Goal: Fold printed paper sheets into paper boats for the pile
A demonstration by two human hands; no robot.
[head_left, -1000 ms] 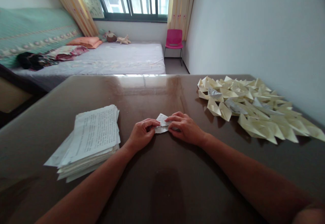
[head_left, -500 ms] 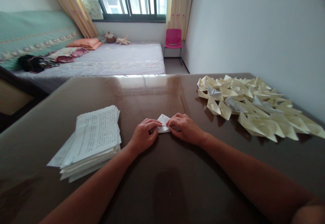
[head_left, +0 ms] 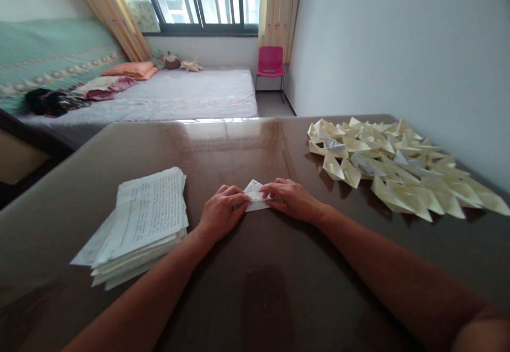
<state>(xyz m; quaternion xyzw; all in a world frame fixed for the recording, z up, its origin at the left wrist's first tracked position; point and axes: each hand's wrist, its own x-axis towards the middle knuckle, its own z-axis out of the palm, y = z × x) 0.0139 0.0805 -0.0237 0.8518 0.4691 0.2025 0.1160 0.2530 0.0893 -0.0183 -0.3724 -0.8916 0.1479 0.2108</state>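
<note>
A small folded sheet of printed paper [head_left: 255, 188] lies on the brown table between my hands, its pointed top facing away from me and a straight flap along its near side. At its left end, my left hand [head_left: 223, 207] pinches the paper between thumb and fingers. My right hand [head_left: 292, 198] grips the right end, thumb below and fingers over the top. Both hands cover the paper's outer corners. To the left is a stack of printed sheets [head_left: 145, 219], its edges uneven.
Many folded paper boats [head_left: 398, 166], mostly cream with a few printed ones, cover the table's right side near the wall. Beyond the glossy brown table [head_left: 223, 144] stand a bed [head_left: 207, 94] and a pink chair [head_left: 271, 62].
The fingers have shifted on the folded paper, and more of its near flap shows below them. The whole view has moved slightly; the stack and boats lie as before.
</note>
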